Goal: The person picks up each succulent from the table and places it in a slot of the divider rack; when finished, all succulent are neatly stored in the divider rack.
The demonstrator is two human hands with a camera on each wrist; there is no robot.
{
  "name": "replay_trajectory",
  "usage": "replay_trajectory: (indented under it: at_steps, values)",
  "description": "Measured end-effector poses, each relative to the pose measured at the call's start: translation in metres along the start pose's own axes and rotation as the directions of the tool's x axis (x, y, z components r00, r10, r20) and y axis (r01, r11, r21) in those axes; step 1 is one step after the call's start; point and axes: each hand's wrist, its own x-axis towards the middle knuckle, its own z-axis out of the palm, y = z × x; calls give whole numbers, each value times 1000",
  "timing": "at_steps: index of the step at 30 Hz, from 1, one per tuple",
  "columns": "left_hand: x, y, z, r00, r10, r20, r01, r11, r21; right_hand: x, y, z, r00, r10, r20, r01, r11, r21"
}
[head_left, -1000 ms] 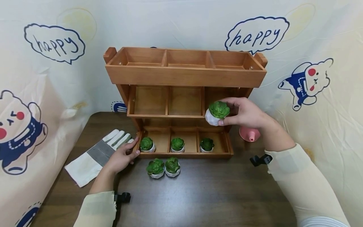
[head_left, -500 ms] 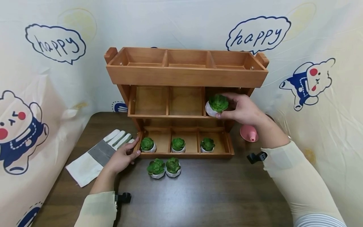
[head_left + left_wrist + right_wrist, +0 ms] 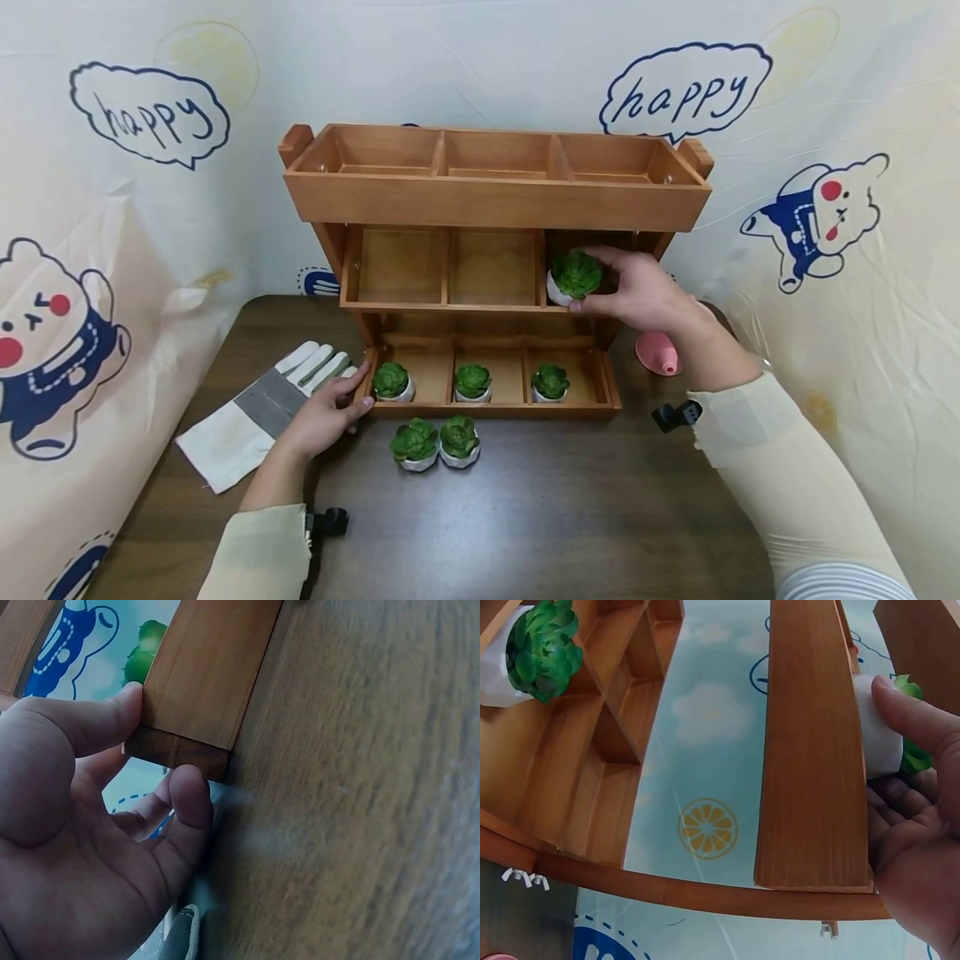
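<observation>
A three-tier wooden plant stand point(image 3: 495, 204) stands on the dark table, each tier split into three compartments. My right hand point(image 3: 637, 287) holds a small potted succulent point(image 3: 576, 273) at the middle tier's right compartment. The right wrist view shows thumb and fingers about its white pot point(image 3: 880, 731), just behind the tier's front board point(image 3: 814, 750); the pot's underside is hidden. My left hand point(image 3: 322, 417) grips the stand's lower left front corner point(image 3: 176, 750) between thumb and fingers. In the bottom tier sit three succulents, one per compartment, including the middle one point(image 3: 472, 382).
Two more potted succulents, a left one point(image 3: 415, 442) and a right one point(image 3: 459, 440), stand side by side before the stand. A white and grey glove point(image 3: 262, 412) lies at the left. Behind my right forearm is a pink funnel-like object point(image 3: 658, 353). Printed cloth point(image 3: 480, 67) hangs behind.
My right hand has raised the succulent from in front of the middle tier's edge and moved it back into the right compartment, then slightly lower. The left hand stays at the corner.
</observation>
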Motion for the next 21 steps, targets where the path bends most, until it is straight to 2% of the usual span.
replay_trajectory:
  at_steps: [15,21]
  values:
    - [0,-1,-2,1000,7,-4,-7,1000,1,1,-3,8,999,-2,34,5,995,-99]
    - [-1,-1,-1,1000,19,-9,-19,1000,9,-3,-3,8,999,-11,31,14,996,-83]
